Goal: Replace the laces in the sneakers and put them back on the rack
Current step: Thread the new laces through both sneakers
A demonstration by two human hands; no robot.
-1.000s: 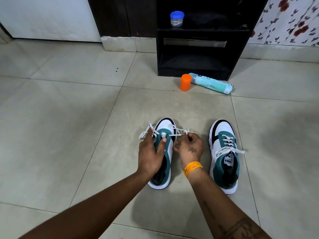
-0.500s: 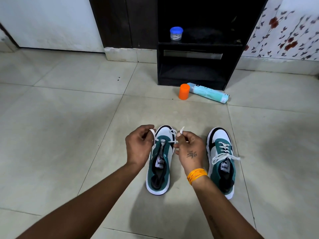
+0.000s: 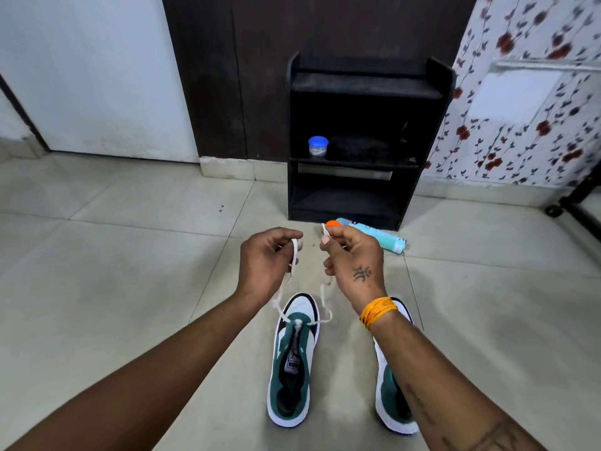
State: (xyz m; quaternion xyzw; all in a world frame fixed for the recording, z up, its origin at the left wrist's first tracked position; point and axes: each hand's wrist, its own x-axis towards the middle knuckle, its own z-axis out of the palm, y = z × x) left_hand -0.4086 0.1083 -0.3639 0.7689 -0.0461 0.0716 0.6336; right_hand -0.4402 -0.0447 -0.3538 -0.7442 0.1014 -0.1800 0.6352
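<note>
My left hand [image 3: 265,260] pinches one end of the white lace [image 3: 294,255], fingers curled round it; my right hand [image 3: 353,260] pinches the other end. Both ends run down, slack, to the lowest eyelets of the left sneaker [image 3: 292,369] on the floor below and between my hands (its tongue is bare). The right sneaker [image 3: 390,395] lies under my right forearm. Beyond my hands stands the rack [image 3: 367,141]. I should draw both ends level before crossing them.
</note>
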